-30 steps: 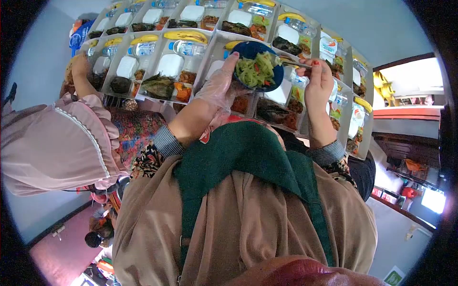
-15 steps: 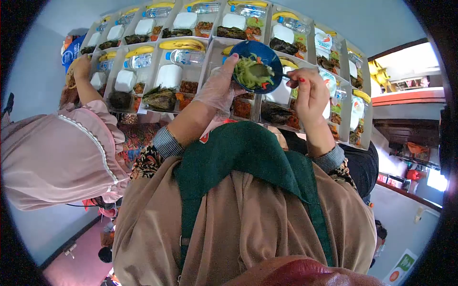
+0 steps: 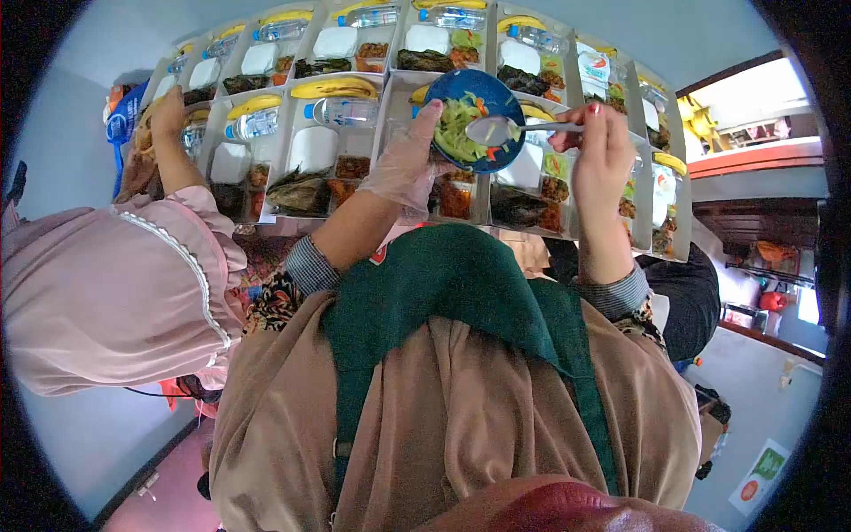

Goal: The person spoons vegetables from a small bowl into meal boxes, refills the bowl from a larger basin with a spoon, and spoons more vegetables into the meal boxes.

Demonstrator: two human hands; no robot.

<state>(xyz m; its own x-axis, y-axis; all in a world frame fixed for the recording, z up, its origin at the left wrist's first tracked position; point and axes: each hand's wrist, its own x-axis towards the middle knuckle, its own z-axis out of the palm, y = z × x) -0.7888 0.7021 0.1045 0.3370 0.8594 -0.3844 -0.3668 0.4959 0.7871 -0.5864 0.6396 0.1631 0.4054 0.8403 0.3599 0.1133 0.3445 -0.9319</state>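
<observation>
My left hand (image 3: 406, 164), in a clear plastic glove, grips the side of a blue bowl (image 3: 503, 89) and holds it above the meal boxes. Sliced green vegetables (image 3: 456, 129) with a few red-orange bits lie in the bowl. Bare of any glove, my right hand (image 3: 603, 146) is closed around the handle of a metal spoon (image 3: 489, 131). The spoon's head is over the vegetables, with pale green bits on it. Beneath the bowl, a box is partly hidden. A box to its left holds a banana (image 3: 333, 88), a water bottle (image 3: 341, 112) and a leaf-wrapped parcel (image 3: 300, 191).
Rows of open white boxes cover the surface ahead, many with a white packet (image 3: 315, 147), banana, bottle and food. At left, a co-worker in a pink garment (image 3: 115, 284) reaches a hand (image 3: 166, 115) to the far-left boxes. A blue bag (image 3: 121, 124) hangs behind.
The spoon has turned and shifted, so its bowl now shows plainly over the vegetables. My right hand has moved right and slightly up. The co-worker's hand has moved slightly right.
</observation>
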